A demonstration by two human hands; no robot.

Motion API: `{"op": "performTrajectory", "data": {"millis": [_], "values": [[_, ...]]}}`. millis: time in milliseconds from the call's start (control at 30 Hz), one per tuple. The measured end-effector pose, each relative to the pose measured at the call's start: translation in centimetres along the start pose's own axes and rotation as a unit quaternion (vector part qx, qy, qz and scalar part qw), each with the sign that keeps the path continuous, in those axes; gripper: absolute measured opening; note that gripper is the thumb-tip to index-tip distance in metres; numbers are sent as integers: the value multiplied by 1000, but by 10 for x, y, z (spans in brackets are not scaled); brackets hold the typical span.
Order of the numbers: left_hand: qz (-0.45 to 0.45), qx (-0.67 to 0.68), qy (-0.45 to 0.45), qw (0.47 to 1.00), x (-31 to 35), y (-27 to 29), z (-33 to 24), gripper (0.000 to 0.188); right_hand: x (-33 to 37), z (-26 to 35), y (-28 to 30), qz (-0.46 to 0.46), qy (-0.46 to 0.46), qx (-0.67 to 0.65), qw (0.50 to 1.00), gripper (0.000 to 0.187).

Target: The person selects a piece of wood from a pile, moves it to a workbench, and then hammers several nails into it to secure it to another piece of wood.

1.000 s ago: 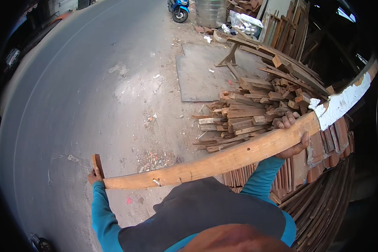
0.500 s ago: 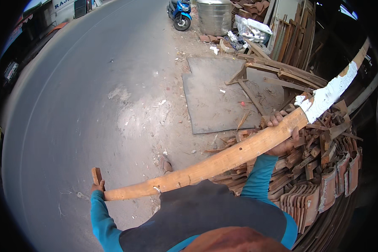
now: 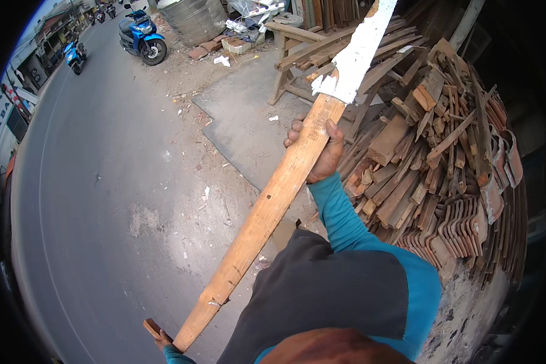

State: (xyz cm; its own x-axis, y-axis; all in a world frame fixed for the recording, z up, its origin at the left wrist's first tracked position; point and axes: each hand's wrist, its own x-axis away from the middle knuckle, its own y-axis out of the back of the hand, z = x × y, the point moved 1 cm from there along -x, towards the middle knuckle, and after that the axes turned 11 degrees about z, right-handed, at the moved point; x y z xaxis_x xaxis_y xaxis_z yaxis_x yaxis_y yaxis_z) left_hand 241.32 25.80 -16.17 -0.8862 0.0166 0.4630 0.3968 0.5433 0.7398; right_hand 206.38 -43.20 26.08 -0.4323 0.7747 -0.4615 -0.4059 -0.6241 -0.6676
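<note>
A long wooden plank (image 3: 262, 209) slants across my front, bare orange-brown over most of its length. Flaking white paint (image 3: 361, 57) covers its far part, and the far tip runs out of the picture. My right hand (image 3: 323, 148) is closed around it just below the paint, fingers over the left edge and thumb on the right. At the plank's near end, low on the left, my left hand (image 3: 162, 341) is closed on a short wooden block (image 3: 152, 329). Whether these fingers also touch the plank is hidden.
At right lies a heap of wood offcuts (image 3: 400, 176) with stacked roof tiles (image 3: 452, 230). A trestle (image 3: 280, 76) bearing timber stands ahead. A blue motorbike (image 3: 142, 35) and metal tank (image 3: 191, 21) stand beyond. Another motorbike (image 3: 75, 56) is on the road (image 3: 97, 182).
The plank has swung from lying crosswise to pointing more forward, its near end now lower in view. Both hands keep their grip. The view has shifted, and a second motorbike shows on the road.
</note>
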Motion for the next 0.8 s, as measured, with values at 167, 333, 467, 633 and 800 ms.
{"op": "performTrajectory", "data": {"millis": [167, 333, 467, 633, 800], "values": [[-48, -35, -28, 998, -93, 20, -101, 79, -87, -81, 23, -40, -15, -13, 999, 50], [-4, -60, -49, 997, -177, -44, -242, 79, -135, -157, 54, -85, -12, 10, 996, 46], [54, -37, -40, 997, -203, -118, -311, 79, -195, -173, 51, -121, -49, 35, 991, 52], [134, -71, -53, 987, -269, -165, -362, 78, -221, -220, 59, -142, -37, 69, 987, 53], [187, -95, -51, 976, -336, -202, -420, 78, -275, -227, 62, -138, -4, 115, 984, 53]]}}
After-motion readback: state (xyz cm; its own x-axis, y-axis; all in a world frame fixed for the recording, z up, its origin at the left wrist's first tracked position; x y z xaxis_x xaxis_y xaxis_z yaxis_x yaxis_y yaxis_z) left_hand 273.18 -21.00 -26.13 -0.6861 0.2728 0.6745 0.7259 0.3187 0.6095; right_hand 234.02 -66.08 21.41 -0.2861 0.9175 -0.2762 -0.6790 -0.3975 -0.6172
